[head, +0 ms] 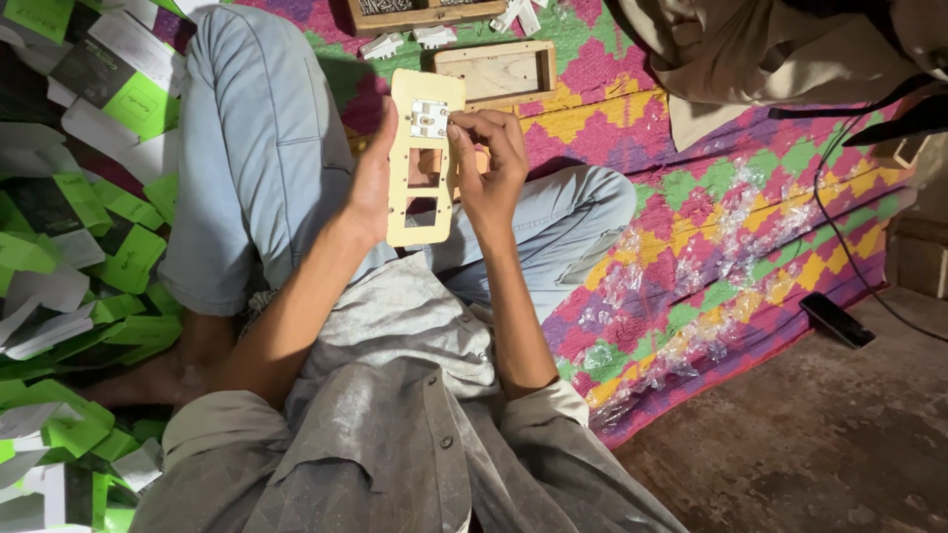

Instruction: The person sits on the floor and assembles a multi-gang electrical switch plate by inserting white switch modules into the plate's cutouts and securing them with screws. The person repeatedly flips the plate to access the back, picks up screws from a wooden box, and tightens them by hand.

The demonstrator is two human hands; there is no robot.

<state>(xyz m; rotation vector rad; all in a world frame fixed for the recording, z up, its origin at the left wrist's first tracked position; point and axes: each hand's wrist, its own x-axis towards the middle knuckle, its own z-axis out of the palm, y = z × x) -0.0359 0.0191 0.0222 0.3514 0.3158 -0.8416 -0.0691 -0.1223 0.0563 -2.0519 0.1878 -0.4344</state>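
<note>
A cream plastic switch plate with rectangular cut-outs stands upright above my lap. My left hand grips its left edge. A small white switch module sits in the top cut-out. My right hand is at the plate's right side, its fingertips pinched against that white module. I sit cross-legged in light blue jeans.
An empty wooden box lies just beyond the plate, with white switch parts near another wooden tray. Green and white cardboard packets pile up on the left. A dark phone with a cable lies at the mat's right edge.
</note>
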